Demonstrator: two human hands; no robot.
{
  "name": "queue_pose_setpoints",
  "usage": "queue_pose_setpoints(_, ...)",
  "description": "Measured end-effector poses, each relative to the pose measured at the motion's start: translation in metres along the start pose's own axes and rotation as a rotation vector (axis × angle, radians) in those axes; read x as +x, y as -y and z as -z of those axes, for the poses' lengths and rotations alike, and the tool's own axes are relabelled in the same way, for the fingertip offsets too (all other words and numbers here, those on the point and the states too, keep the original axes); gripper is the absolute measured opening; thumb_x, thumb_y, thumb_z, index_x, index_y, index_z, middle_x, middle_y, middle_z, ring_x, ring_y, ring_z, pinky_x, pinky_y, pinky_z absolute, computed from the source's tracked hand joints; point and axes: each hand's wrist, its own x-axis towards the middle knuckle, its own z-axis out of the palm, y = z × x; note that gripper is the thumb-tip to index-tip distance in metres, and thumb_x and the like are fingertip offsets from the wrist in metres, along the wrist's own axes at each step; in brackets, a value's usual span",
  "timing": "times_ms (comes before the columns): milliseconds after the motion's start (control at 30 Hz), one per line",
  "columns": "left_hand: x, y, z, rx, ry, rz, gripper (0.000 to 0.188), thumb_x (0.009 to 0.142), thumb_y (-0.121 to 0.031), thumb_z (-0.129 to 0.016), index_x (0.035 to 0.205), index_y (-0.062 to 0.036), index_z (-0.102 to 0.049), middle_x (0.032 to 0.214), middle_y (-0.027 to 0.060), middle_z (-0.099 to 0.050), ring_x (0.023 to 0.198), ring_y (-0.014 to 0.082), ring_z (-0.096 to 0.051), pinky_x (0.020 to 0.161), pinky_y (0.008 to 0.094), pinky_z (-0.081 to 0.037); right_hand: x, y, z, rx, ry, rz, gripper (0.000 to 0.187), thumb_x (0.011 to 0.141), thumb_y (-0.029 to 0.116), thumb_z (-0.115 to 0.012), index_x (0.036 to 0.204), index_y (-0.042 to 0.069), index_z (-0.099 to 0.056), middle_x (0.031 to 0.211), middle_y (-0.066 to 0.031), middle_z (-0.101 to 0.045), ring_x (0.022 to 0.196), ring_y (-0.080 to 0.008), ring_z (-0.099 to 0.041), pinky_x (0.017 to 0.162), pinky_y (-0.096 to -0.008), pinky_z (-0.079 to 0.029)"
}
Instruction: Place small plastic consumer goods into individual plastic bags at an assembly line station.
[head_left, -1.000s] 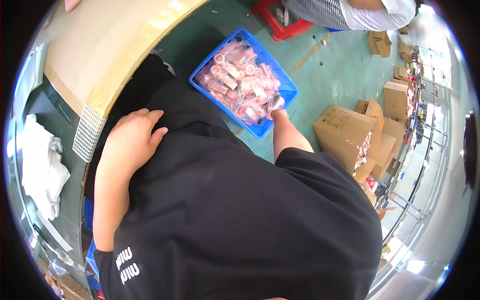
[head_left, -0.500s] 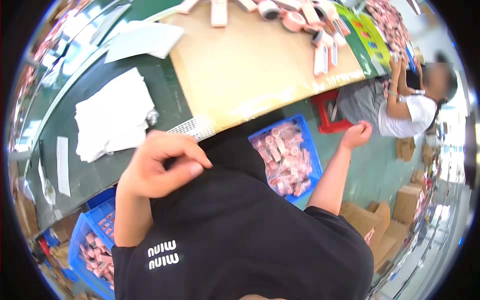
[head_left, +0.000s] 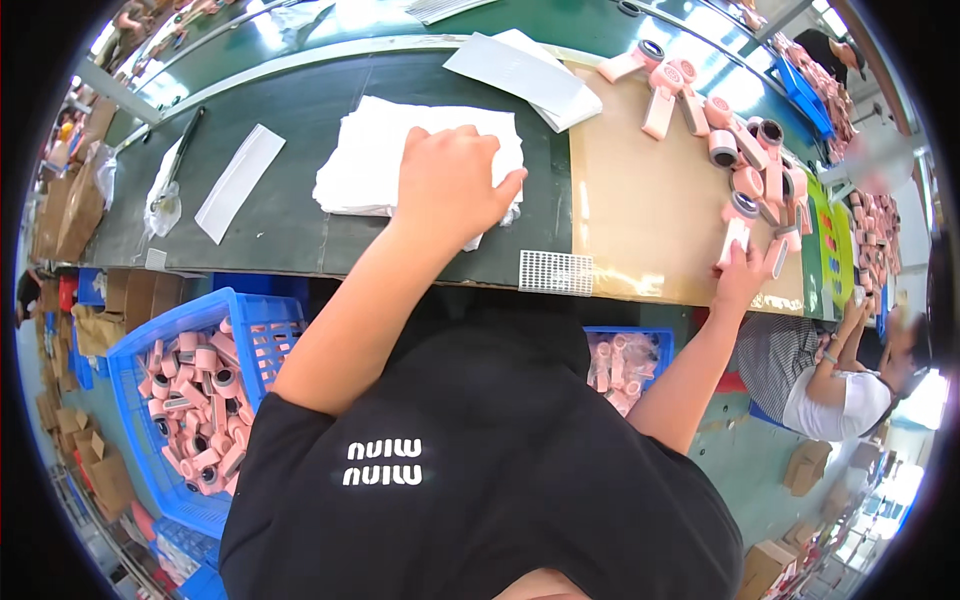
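My left hand (head_left: 447,185) rests on a pile of thin white sheets or bags (head_left: 357,165) on the dark green bench, thumb spread away from bent fingers. At the right my right hand (head_left: 740,278) has its fingers around the handle of a pink handheld device (head_left: 735,238) with a round, grey-rimmed head. This device lies at the near side of a loose heap of similar pink devices (head_left: 748,180) on a brown board (head_left: 630,215). The undersides of my left fingers are hidden.
A blue basket (head_left: 180,503) of pink devices stands at my left, below the bench. Another blue crate (head_left: 660,345) holds bagged ones. White cards (head_left: 525,75) lie behind the pile, a white strip (head_left: 240,182) to its left. A co-worker (head_left: 835,395) sits at the right.
The view has swung toward the bench. My left hand has moved from in front of my chest onto the white pile. My right hand has come from my side to a pink device and gripped it.
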Motion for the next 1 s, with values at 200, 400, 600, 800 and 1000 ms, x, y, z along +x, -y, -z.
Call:
queue_pose_setpoints(200, -0.001, 0.002, -0.003, 0.011, 0.141, 0.016, 0.014, 0.094, -0.021, -0.073, 0.092, -0.0090, -0.078, 0.086, 0.0069, -0.073, 0.080, 0.0289, -0.070, 0.087, 0.0428, -0.046, -0.069, 0.041, -0.031, 1.247, 0.804, -0.600, 0.039, 0.107, 0.017, -0.057, 0.142, -0.002, -0.055, 0.125, -0.0201, -0.069, 0.092, -0.0278, -0.069, 0.073, -0.0373, -0.057)
queue_pose_setpoints(400, -0.004, 0.014, -0.005, -0.149, -0.053, 0.076, 0.013, 0.098, -0.021, -0.070, 0.096, -0.0089, -0.075, 0.096, 0.0079, -0.076, 0.085, 0.0297, -0.070, 0.088, 0.0444, -0.045, -0.110, 0.081, -0.053, 1.128, 1.034, -0.508, 0.046, 0.095, 0.016, -0.052, 0.137, -0.002, -0.051, 0.103, -0.0225, -0.068, 0.072, -0.0287, -0.067, 0.060, -0.0371, -0.058)
queue_pose_setpoints(600, -0.004, -0.003, -0.004, -0.034, 0.052, 0.014, 0.013, 0.100, -0.020, -0.068, 0.095, -0.0093, -0.074, 0.090, 0.0070, -0.073, 0.084, 0.0278, -0.070, 0.089, 0.0427, -0.043, -0.109, 0.099, -0.073, 1.012, 0.891, -0.440, 0.031, 0.108, 0.025, -0.044, 0.128, 0.003, -0.054, 0.084, -0.0113, -0.060, 0.056, -0.0178, -0.054, 0.048, -0.0286, -0.044)
queue_pose_setpoints(800, -0.004, 0.003, -0.002, -0.055, -0.007, 0.002, 0.013, 0.101, -0.018, -0.067, 0.099, -0.0090, -0.075, 0.085, 0.0079, -0.073, 0.080, 0.0300, -0.070, 0.091, 0.0428, -0.044, -0.113, 0.093, -0.076, 1.032, 0.830, -0.404, 0.031, 0.113, 0.028, -0.042, 0.128, 0.004, -0.055, 0.081, -0.0109, -0.060, 0.055, -0.0163, -0.053, 0.047, -0.0282, -0.041)
queue_pose_setpoints(1000, -0.006, 0.019, 0.002, -0.219, -0.043, 0.112, 0.013, 0.104, -0.014, -0.061, 0.106, -0.0087, -0.073, 0.098, 0.0098, -0.078, 0.093, 0.0324, -0.072, 0.095, 0.0456, -0.042, -0.122, 0.098, -0.084, 0.769, 0.821, -0.249, 0.029, 0.112, 0.022, -0.052, 0.130, 0.002, -0.062, 0.085, -0.0055, -0.066, 0.059, -0.0081, -0.057, 0.050, -0.0239, -0.046)
